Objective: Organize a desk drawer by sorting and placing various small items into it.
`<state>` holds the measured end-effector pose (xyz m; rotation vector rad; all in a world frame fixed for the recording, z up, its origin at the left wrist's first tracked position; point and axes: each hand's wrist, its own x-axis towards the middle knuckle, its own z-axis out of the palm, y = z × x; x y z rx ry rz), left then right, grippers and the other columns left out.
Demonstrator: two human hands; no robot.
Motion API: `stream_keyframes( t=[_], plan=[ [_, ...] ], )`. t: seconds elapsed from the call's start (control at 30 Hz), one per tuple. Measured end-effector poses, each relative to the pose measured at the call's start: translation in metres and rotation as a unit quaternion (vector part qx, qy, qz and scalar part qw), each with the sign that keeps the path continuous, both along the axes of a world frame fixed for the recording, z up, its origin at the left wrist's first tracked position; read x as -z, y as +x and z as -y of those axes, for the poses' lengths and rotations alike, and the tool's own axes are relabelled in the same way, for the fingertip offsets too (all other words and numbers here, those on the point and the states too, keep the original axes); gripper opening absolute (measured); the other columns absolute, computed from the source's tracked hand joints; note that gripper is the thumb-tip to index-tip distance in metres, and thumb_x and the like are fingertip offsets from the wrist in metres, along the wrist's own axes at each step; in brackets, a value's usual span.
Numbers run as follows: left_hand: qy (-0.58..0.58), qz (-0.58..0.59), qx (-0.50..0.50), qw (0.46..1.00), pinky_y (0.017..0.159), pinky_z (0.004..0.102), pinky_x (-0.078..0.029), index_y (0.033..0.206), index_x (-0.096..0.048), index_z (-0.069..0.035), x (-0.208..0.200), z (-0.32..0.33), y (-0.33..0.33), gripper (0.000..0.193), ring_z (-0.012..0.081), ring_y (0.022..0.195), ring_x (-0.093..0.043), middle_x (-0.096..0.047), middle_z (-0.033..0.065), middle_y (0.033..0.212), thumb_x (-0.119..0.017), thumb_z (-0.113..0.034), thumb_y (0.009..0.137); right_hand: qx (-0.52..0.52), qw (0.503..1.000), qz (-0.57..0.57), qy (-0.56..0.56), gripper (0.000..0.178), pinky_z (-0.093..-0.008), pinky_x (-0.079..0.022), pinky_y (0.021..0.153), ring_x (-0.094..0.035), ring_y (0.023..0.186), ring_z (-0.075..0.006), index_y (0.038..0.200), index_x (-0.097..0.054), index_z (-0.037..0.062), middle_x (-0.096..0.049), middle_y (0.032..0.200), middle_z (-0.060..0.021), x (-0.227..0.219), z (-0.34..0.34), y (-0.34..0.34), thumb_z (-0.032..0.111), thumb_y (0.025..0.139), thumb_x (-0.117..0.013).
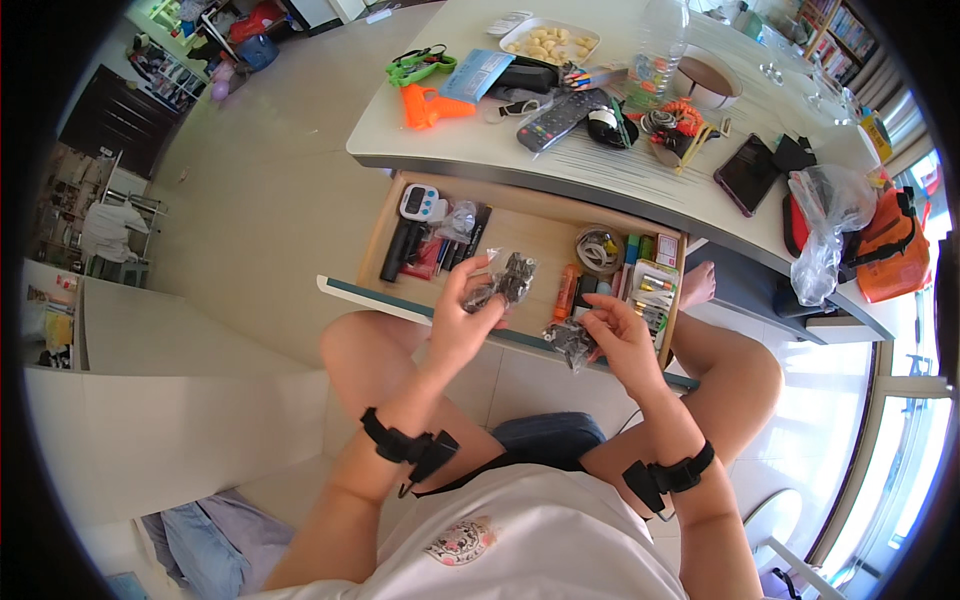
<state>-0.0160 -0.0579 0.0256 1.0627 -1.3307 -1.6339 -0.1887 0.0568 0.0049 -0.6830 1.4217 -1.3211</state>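
Over an open drawer point(520, 215), my left hand point(462, 315) grips a small clear plastic bag of dark pieces point(515, 277). My right hand point(622, 340) pinches a second clear bag with dark contents point(570, 342) above the drawer's front edge; what exactly is in either bag is too small to tell. To the left inside the drawer lie a white timer-like device point(419, 203), a black cylinder point(400, 252) and dark pens point(480, 232). On its right side are a coiled cable in a round container point(599, 248), an orange tube point(566, 292) and a clear box of small items point(652, 290).
The tabletop point(400, 140) above holds an orange toy gun point(432, 106), green scissors point(420, 65), a remote control point(562, 120), a plastic bottle point(655, 60), a bowl point(706, 80) and a phone point(748, 174). An orange bag point(890, 250) hangs at the right edge. My knees flank the drawer.
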Motion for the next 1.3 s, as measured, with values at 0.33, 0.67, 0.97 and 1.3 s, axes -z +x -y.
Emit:
stream_keyframes(
  t=[0.33, 0.67, 0.97, 1.3],
  plan=[
    [0.085, 0.338, 0.235, 0.907, 0.054, 0.0255, -0.051, 0.113, -0.049, 0.000, 0.039, 0.096, -0.002, 0.038, 0.0142, 0.062, -0.061, -0.061, 0.0116, 0.083, -0.056, -0.002, 0.075, 0.028, 0.996, 0.068, 0.049, 0.030, -0.0263, -0.054, 0.069, -0.054, 0.088, -0.0151, 0.110, -0.048, -0.0049, -0.052, 0.100, -0.0103, 0.028, 0.054, -0.019, 0.010, 0.085, -0.054],
    [-0.128, 0.363, 0.171, 0.907, 0.082, 0.0342, -0.045, 0.127, -0.036, 0.000, 0.095, 0.146, -0.021, 0.079, 0.0250, 0.114, -0.044, -0.045, 0.0210, 0.121, -0.073, -0.034, 0.067, -0.021, 0.986, 0.049, 0.158, 0.061, -0.0314, -0.041, 0.089, -0.049, 0.104, -0.0217, 0.131, -0.027, -0.0022, -0.047, 0.118, -0.0144, 0.031, 0.100, -0.012, 0.021, 0.084, -0.057],
    [0.037, 0.456, 0.394, 0.798, 0.049, 0.0249, -0.041, 0.116, -0.049, -0.003, 0.060, 0.153, 0.010, 0.049, 0.0097, 0.064, -0.051, -0.060, 0.0079, 0.085, -0.062, -0.034, 0.079, -0.103, 0.984, 0.066, 0.130, 0.043, -0.0289, -0.042, 0.087, -0.052, 0.102, -0.0169, 0.123, -0.042, 0.0020, -0.052, 0.113, -0.0092, -0.026, 0.028, -0.051, 0.022, 0.087, -0.053],
    [-0.314, 0.575, 0.611, 0.444, 0.079, 0.0399, -0.044, 0.108, -0.056, -0.011, 0.031, 0.170, -0.048, 0.039, 0.0301, 0.093, -0.056, -0.062, 0.0110, 0.093, -0.064, -0.022, 0.071, 0.037, 0.999, 0.024, 0.025, 0.035, -0.0229, -0.042, 0.079, -0.054, 0.094, -0.0116, 0.118, -0.049, 0.0029, -0.058, 0.105, -0.0057, -0.050, -0.011, -0.126, 0.021, 0.088, -0.052]
  ],
)
